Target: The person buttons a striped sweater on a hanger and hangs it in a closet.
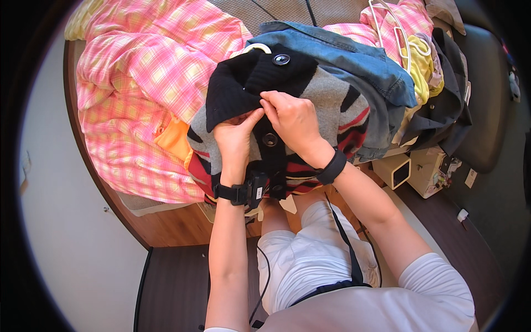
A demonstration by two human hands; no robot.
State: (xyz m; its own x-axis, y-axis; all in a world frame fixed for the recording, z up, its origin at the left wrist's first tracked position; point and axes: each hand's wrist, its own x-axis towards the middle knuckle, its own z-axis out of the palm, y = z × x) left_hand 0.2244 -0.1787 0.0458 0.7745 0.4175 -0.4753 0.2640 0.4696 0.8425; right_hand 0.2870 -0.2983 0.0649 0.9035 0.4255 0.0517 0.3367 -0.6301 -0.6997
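Note:
A patterned knit cardigan [327, 95] in grey, black and red lies before me, with a black ribbed collar [232, 91] and large dark buttons. My left hand [234, 135] grips the collar's lower edge from beneath, its fingers partly hidden under the knit. Close beside it, my right hand [290, 118] pinches the same edge between thumb and fingertips. One button [270, 140] shows just below my hands, and another button [281, 59] sits higher on the collar. Part of a white hanger [258, 47] pokes out above the neck opening.
A blue denim garment [365, 62] lies behind the cardigan. Pink checked bedding [141, 83] spreads to the left, with an orange cloth [176, 139] on it. White hangers [400, 37], a yellow garment [417, 70] and a black garment [439, 112] are at right, near a dark chair [477, 99].

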